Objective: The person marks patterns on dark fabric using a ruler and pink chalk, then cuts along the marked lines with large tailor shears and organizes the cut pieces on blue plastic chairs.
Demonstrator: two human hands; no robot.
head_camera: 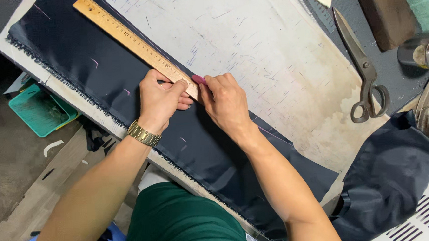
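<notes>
Head view, looking down on a worn, pale cutting table. 1 strip of dark navy cloth lies diagonally across it, from far left to near right, its frayed edge toward the person. 1 wooden ruler lies on the cloth along its far edge, running from far left down to the 2 hands. The left hand, with a gold wristwatch, presses flat on the near end of the ruler, fingers bent over it, gripping nothing. The right hand is just right of it, fingers pinched shut on a small pink chalk, which touches the cloth at the ruler's end. Large scissors lie well apart at far right. More navy cloth is bunched at near right. A green basket sits below the table, left.
</notes>
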